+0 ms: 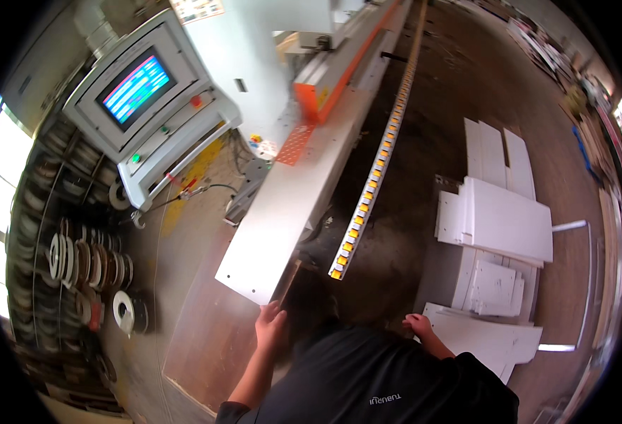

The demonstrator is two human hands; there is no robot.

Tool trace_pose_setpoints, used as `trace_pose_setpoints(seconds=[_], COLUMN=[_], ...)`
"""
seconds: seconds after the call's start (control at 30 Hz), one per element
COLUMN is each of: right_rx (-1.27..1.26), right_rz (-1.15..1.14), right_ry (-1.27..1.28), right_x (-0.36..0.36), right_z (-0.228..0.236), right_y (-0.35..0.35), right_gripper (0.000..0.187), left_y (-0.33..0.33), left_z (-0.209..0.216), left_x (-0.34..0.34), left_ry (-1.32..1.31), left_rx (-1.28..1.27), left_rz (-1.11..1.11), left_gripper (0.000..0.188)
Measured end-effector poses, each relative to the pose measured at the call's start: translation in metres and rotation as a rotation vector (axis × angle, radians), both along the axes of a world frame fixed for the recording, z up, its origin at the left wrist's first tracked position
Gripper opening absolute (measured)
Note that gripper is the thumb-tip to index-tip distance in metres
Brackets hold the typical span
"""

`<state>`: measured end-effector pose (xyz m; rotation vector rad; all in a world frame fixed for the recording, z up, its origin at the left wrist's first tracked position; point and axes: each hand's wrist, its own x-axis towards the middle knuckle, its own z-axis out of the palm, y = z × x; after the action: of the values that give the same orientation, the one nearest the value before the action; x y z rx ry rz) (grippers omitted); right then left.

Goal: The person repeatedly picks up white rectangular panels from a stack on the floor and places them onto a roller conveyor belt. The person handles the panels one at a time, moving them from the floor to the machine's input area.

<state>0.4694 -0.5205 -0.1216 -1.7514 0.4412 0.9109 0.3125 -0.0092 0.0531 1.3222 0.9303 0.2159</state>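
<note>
Fingers bent at the near corner, my left hand (271,325) grips the end of a long white slab (272,244) along the machine's side. Two small dark holes sit near that end. Out to the right, my right hand (418,325) is closed, its fingers curled in. It is beside the left edge of a white panel (477,338); whether it holds or touches anything is hidden. A narrow rail of yellow rollers (359,219) runs away from me between the slab and the panels. Under my left forearm is a brown board (208,321).
A control console (152,92) with a lit screen stands at the far left, by the white machine with an orange beam (314,99). Rolls of edging strip (88,258) fill a rack at left. More white panels (505,219) are stacked at right beside a bent light-coloured frame (589,283).
</note>
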Motion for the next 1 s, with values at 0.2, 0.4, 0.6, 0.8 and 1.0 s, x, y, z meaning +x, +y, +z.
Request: trace_pose_setpoints(seconds=[0.2, 0.4, 0.6, 0.8, 1.0], right_rx=[-0.524, -0.261, -0.184, -0.471, 0.080], right_rz=[0.794, 0.139, -0.375, -0.690, -1.471], right_ry=[-0.373, -0.116, 0.122, 0.155, 0.267], right_x=[-0.093, -0.116, -0.148, -0.196, -0.179], right_z=[-0.084, -0.025, -0.008, -0.114, -0.161], right_y=[-0.094, -0.062, -0.071, -0.104, -0.131], right_gripper=[0.031, 0.036, 0.036, 0.039, 0.059], left_y=[-0.003, -0.029, -0.081, -0.170, -0.134], left_z=[0.015, 0.015, 0.003, 0.018, -0.051], left_x=[0.068, 0.103, 0.120, 0.126, 0.095], left_ry=[0.032, 0.095, 0.270, 0.399, 0.218], left_rx=[0.104, 0.088, 0.190, 0.176, 0.564], left_rz=[-0.190, -0.184, -0.545, -1.295, -1.839], left_gripper=[0.044, 0.042, 0.032, 0.018, 0.032])
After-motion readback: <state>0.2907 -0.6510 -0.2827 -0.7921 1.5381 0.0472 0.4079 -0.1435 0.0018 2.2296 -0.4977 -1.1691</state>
